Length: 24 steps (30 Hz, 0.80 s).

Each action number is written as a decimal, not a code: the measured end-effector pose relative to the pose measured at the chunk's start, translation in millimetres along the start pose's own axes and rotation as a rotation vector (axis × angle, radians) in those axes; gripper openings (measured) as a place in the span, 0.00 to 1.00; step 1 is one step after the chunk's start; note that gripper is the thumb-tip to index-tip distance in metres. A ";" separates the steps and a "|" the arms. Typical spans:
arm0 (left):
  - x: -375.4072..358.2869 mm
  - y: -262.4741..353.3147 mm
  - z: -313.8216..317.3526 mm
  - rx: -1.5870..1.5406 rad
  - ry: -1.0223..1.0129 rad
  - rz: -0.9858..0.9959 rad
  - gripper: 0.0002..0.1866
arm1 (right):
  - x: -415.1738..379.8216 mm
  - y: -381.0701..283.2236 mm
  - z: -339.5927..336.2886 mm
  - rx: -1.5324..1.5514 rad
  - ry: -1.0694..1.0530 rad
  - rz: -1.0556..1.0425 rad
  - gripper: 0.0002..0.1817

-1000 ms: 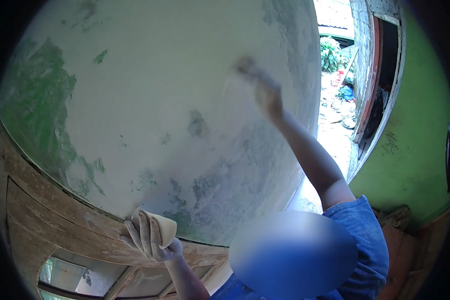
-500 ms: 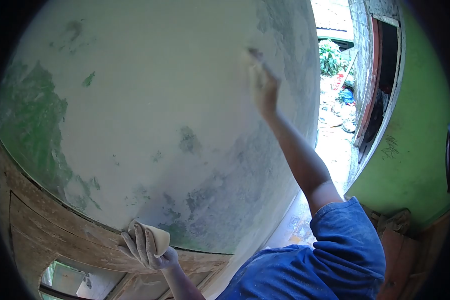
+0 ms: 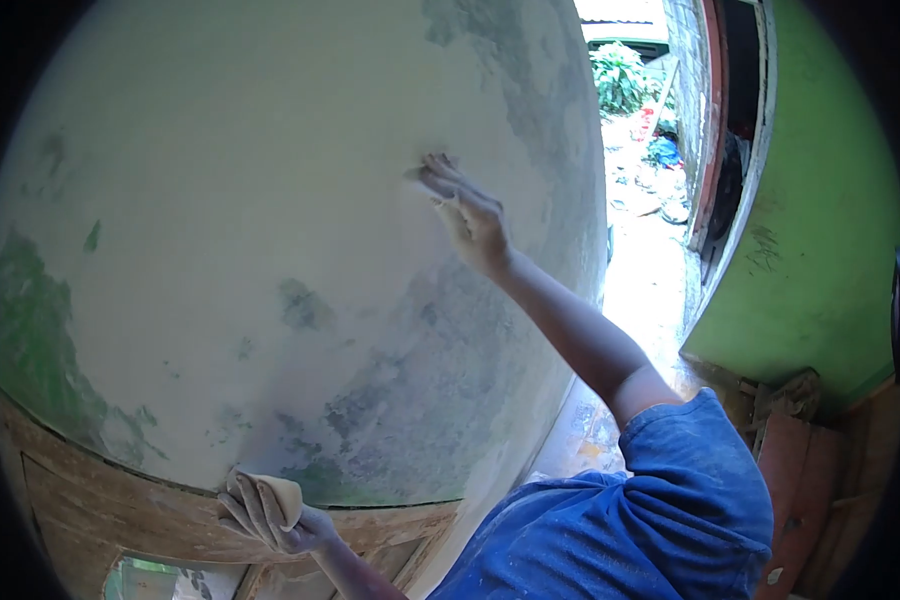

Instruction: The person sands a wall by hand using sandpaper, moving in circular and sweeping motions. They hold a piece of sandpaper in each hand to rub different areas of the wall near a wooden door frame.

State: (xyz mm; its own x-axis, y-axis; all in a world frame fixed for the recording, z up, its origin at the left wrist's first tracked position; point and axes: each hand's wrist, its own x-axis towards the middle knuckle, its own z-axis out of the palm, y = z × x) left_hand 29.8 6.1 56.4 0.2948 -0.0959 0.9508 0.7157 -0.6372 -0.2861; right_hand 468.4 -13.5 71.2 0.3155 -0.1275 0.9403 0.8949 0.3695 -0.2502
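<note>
My right hand [image 3: 475, 222] is raised against the patchy white and green wall [image 3: 220, 250], fingers bent over something pale at the palm that I cannot make out. Low on the left, my left hand [image 3: 275, 515] has its powder-covered fingers curled round a cream-coloured piece [image 3: 286, 497], like a folded sheet or pad, close to the wall's lower edge. Grey and green patches show through the white coating between the two hands.
Wooden boards and a frame [image 3: 100, 500] run below the wall. At the right are an opening to a bright outdoor area with a plant [image 3: 618, 78], a doorway, a green wall [image 3: 810, 220] and a reddish-brown board [image 3: 798, 480].
My right hand has moved down and left along the wall. My left hand, still round the cream piece, sits slightly lower and further left. The whole view has shifted.
</note>
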 end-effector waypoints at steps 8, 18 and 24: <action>2.7 3.4 3.6 0.009 0.026 0.034 0.17 | -39.6 61.9 -24.8 -0.048 0.359 0.881 0.12; -9.7 1.0 4.4 0.056 -0.011 0.025 0.20 | -48.0 58.3 -31.0 0.084 0.235 0.518 0.12; -4.5 14.1 8.1 0.079 0.029 -0.081 0.21 | -25.0 3.4 -9.1 0.549 -0.084 0.100 0.15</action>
State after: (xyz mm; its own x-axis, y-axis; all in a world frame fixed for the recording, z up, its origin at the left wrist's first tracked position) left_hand 43.7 3.7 47.2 0.2165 -0.0694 0.9738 0.7843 -0.5816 -0.2158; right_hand 466.5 -17.4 44.8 0.3439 -0.0015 0.9390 0.5594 0.8035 -0.2036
